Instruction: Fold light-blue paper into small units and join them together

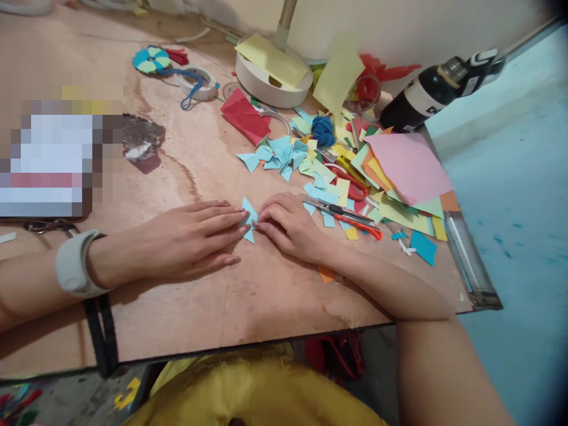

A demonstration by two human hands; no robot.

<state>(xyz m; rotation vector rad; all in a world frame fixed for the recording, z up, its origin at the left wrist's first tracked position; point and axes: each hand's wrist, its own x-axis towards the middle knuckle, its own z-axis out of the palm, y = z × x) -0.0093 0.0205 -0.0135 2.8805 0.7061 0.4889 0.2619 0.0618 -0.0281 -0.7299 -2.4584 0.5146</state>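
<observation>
A small light-blue folded paper piece lies on the wooden table between my two hands. My left hand rests flat, fingers stretched out, with its fingertips on the paper's left edge. My right hand is closed, thumb and forefinger pinching the right side of the same paper. Just right of that hand lies a box cutter with a red and grey handle. Beyond it are a pile of folded light-blue paper pieces and a pair of orange-handled scissors.
Coloured paper sheets and scraps lie at the right. Behind them a black bottle leans by the wall. A white lamp base, blue yarn ball, tape roll and paper rosette are farther back. A black strap hangs over the front edge.
</observation>
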